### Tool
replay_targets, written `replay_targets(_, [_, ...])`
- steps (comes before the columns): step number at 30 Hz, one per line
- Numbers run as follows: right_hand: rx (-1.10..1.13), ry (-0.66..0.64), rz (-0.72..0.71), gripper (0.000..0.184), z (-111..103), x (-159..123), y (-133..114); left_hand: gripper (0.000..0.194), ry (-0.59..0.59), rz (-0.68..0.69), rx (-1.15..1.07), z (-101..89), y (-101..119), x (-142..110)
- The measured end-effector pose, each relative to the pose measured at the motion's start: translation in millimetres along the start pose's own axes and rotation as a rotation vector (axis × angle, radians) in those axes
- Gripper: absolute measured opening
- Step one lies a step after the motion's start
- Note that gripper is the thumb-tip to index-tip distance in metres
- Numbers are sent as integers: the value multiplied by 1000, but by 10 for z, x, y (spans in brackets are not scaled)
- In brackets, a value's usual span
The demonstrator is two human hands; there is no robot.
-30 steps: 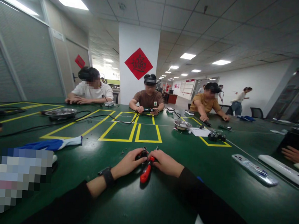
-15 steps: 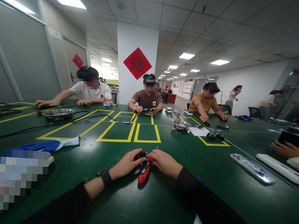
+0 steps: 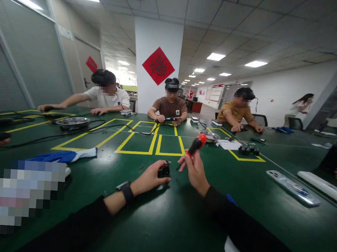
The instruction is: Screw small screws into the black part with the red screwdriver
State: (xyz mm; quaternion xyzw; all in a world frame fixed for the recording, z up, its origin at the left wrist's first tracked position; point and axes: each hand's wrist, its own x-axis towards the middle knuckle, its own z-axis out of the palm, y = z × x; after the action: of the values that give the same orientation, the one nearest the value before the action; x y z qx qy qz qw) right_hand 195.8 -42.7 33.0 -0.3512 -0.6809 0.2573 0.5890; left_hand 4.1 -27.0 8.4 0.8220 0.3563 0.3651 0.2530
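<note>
Head view, left hand (image 3: 150, 176): closed round the upright black part (image 3: 166, 170), thumb and fingers about it, on the worktop (image 3: 156, 224).
Right hand (image 3: 196, 174): grasping the red-and-black screwdriver (image 3: 196, 144).
Screwdriver axis: tilted, handle end up and rightward, tip down leftward.
Black part: left of the tip, just apart; left hand nearer.

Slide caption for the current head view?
At a green table, the left hand cups a small black part; the right hand holds a red-and-black screwdriver.
</note>
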Motion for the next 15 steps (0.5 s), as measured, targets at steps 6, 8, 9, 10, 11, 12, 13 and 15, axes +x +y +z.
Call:
replay_targets(6, [304,2,-60,20,84,-79,-75,39,-51,-46,-47,10,-38,4])
replay_targets(8, [356,-42,-70,20,128,-115,-106,35,-50,-46,-27,10,-37,-1])
replay_targets(9, [365,-59,-76,20,148,-131,-119,35,-49,-43,-15,8,-32,-4])
replay_targets(10, [362,-71,-83,20,163,-144,-129,34,-48,-39,-3,5,-25,-7])
replay_targets(11, [348,-82,-92,20,174,-153,-137,34,-47,-34,5,2,-17,-10])
replay_targets(12, [331,-96,-99,20,180,-160,-141,34,-45,-30,13,-1,-9,-12])
replay_targets(13, [311,-114,-102,20,181,-164,-141,33,-45,-27,20,-4,-2,-13])
replay_targets(15, [274,-158,-94,20,175,-167,-135,32,-41,-31,38,-9,4,-13])
